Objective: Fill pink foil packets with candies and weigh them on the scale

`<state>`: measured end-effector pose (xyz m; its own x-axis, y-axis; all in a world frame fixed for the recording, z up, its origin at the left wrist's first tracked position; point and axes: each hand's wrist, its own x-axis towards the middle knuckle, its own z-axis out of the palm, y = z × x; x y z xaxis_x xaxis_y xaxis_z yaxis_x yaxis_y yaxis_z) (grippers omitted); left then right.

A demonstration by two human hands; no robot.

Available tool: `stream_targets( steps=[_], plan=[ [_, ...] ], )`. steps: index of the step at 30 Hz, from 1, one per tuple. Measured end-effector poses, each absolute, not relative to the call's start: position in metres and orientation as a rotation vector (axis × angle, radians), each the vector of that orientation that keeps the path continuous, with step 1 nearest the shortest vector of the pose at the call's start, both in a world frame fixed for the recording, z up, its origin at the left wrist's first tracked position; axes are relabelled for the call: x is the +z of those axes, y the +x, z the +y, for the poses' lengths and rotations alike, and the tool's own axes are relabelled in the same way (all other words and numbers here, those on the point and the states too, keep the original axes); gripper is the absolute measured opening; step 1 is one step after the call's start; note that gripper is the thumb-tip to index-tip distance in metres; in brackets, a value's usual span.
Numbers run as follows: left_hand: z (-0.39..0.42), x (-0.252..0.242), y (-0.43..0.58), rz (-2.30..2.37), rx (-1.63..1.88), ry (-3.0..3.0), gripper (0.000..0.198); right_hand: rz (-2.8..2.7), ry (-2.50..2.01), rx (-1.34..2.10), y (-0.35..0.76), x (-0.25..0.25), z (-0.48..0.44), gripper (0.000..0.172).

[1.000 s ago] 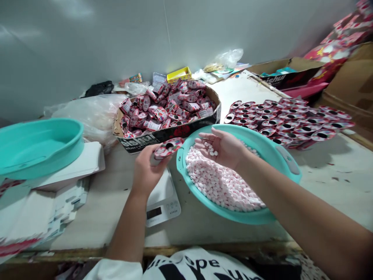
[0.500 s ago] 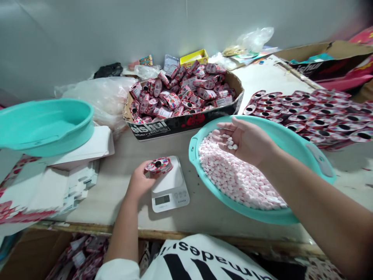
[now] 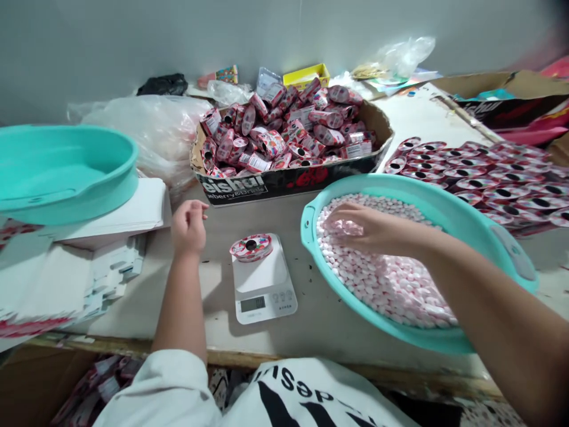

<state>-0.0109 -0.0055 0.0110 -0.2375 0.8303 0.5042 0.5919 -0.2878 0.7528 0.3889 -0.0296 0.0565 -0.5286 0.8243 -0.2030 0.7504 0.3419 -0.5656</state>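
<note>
A small round pink-and-red container (image 3: 251, 247) with a dark hole in its top sits on the white digital scale (image 3: 264, 286). My left hand (image 3: 189, 225) hovers just left of the scale, fingers loosely curled and holding nothing. My right hand (image 3: 368, 228) lies palm down in the teal basin (image 3: 444, 204), its fingers dipped into the heap of small pink and white tablets (image 3: 382, 284); what the fingers hold is hidden.
A cardboard box (image 3: 284, 178) heaped with the same containers stands behind the scale. Rows of containers (image 3: 480, 178) lie at the right. An empty teal basin (image 3: 62, 178) rests on flat white cartons (image 3: 66, 267) at the left. Plastic bags (image 3: 151, 130) sit along the wall.
My left hand set the container on the scale, let go and drew back to the left. My right hand turned palm down and dropped into the tablets.
</note>
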Motion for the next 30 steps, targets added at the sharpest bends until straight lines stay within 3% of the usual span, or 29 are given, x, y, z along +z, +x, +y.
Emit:
stream_targets(
  steps=[6,12,15,19,25,30],
  plan=[
    [-0.012,-0.009,-0.008,1.959,1.075,2.292,0.033,-2.459,-1.474,1.084,0.404,0.056,-0.027,0.054],
    [-0.011,-0.009,-0.008,2.051,1.025,2.239,0.031,-2.509,-1.66,1.071,0.399,0.059,-0.011,0.055],
    [-0.011,-0.008,-0.005,2.106,0.923,2.206,0.031,-2.675,-1.797,0.965,0.376,0.07,0.003,0.047],
    [-0.012,-0.009,-0.003,2.139,0.738,2.201,0.032,-2.804,-1.82,0.917,0.348,0.082,0.013,0.035],
    [-0.01,-0.01,-0.002,2.108,0.602,2.201,0.03,-2.81,-1.82,0.784,0.351,0.074,0.01,0.042],
    [-0.01,-0.012,0.002,2.077,0.61,2.162,0.038,-2.83,-1.785,0.812,0.365,0.072,0.01,0.033]
  ],
)
